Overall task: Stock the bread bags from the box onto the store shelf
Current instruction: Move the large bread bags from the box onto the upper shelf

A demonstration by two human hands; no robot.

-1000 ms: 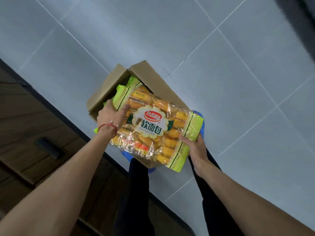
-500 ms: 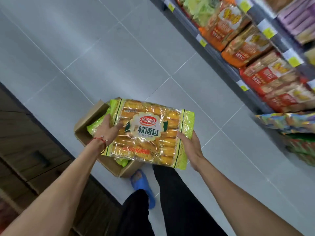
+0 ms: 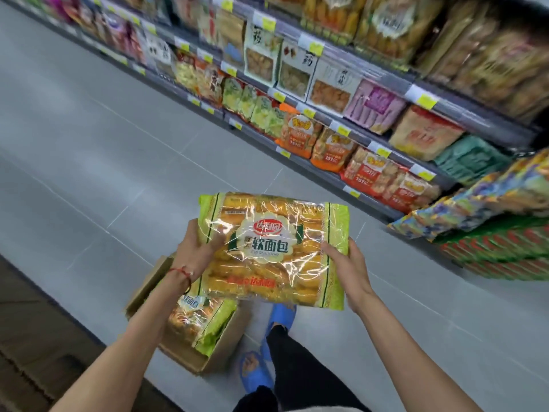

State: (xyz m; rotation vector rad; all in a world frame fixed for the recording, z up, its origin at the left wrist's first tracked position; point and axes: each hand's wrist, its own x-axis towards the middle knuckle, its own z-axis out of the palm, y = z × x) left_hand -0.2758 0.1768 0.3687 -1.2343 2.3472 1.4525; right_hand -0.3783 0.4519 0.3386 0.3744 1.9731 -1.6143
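**Carrying a bread bag toward the shelf**

Holding steady here: I've got one bread bag (image 3: 273, 249) up in the air between both hands, label facing me, roughly level. My left hand (image 3: 194, 251) is clamped on its left edge, thumb across the clear film; my right hand (image 3: 346, 263) is closed on the right edge, fingers tucked underneath and out of sight. Down below, the cardboard box (image 3: 208, 356) sits on the floor beside my blue slippers (image 3: 255, 371), and I can see at least one more bag (image 3: 196, 316) inside it.

So this reads as the carry step, bag clear of the box, not yet placed. The store shelf (image 3: 350, 129) runs along my right, packed with snack packs. Next call, as I judge it: find a gap among matching bread, swing the bag over and slide it in flat without crushing the rolls. I can't spot an open slot from this angle.
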